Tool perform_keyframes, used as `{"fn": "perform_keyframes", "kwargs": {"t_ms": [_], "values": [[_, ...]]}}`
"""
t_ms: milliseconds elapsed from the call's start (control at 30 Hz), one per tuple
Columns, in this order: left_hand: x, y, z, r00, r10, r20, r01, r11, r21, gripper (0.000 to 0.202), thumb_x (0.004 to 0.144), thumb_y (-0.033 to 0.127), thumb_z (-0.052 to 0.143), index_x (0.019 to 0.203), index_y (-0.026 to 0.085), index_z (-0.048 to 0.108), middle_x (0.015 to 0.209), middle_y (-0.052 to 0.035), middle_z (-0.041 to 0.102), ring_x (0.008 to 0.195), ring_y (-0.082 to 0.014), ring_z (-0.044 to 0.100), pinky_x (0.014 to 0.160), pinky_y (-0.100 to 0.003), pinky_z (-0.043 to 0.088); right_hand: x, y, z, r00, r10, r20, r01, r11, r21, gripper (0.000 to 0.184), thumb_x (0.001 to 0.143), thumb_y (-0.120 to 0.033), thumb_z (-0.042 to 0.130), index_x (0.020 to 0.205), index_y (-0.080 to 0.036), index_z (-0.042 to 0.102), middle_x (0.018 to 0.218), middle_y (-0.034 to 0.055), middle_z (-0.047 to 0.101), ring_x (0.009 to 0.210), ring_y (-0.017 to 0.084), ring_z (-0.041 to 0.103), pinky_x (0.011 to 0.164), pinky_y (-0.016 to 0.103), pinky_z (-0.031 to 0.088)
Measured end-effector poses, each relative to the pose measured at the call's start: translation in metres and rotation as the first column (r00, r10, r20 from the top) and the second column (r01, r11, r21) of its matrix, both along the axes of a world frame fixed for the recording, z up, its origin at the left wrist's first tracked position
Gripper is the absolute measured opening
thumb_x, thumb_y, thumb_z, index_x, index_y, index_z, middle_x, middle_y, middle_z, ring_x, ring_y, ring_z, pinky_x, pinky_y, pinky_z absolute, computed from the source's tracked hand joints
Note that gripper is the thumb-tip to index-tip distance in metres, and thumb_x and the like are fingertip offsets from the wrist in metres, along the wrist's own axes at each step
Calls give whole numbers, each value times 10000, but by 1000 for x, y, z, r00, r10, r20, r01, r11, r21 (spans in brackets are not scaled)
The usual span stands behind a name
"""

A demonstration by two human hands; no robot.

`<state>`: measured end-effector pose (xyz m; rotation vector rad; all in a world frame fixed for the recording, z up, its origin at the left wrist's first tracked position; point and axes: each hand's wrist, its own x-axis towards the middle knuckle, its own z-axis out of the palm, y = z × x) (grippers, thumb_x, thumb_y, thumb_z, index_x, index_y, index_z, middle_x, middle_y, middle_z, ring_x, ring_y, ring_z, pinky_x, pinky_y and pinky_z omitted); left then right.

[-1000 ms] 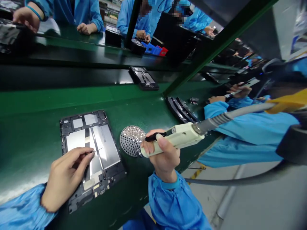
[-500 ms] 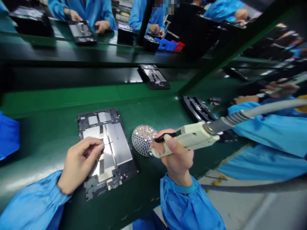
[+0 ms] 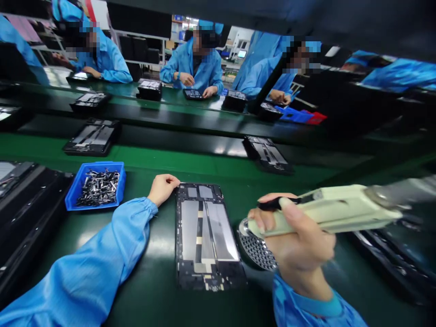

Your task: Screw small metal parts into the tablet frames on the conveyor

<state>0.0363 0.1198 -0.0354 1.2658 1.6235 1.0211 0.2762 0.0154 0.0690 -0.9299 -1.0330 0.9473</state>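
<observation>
A black tablet frame [image 3: 204,236] with silver metal panels lies flat on the green bench [image 3: 143,254]. My left hand [image 3: 162,188] rests beside the frame's top left corner, touching nothing on it and holding nothing I can see. My right hand [image 3: 294,240] grips a cream soldering iron [image 3: 327,211] with a black collar, above a round perforated metal tip cleaner [image 3: 255,249]. The cleaner is partly hidden by that hand, and the hand and the iron's body hide the iron's tip.
A blue tray [image 3: 97,187] full of metal parts stands left of my arm. Dark stacked trays [image 3: 30,213] line the left edge, and more lie at lower right [image 3: 391,259]. Further tablet frames [image 3: 265,154] sit beyond, with co-workers in blue coats across the bench.
The view has swung left and up. My left hand has left the frame's middle for its top left corner, and the thin dark wire no longer shows in its fingers.
</observation>
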Motion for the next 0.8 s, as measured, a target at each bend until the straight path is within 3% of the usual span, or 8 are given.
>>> {"fn": "perform_keyframes", "kwargs": {"t_ms": [267,467,800], "values": [[-2,6,-8,996,-90,-13,90,996,-26,59,798,155,709,765,146,757,705,-18,702,595,-109,590,605,-211,488,-68,66,-20,994,14,-113,-8,999,54,349,681,-483,882,701,-186,700,402,-66,521,328,120,484,435,307,558],[-1,11,-11,988,-144,49,148,983,-108,83,856,135,680,817,113,750,644,-6,652,477,-86,553,459,-181,458,-119,112,-33,993,76,-89,-73,997,33,320,709,-463,827,661,-185,676,382,-60,516,334,112,476,439,285,556],[3,11,-15,990,-130,44,135,984,-119,86,842,139,696,810,126,774,652,-8,673,482,-93,570,513,-195,484,-136,128,-49,997,39,-67,-39,999,13,341,701,-489,806,651,-189,653,386,-71,499,325,106,484,434,270,543]]}}
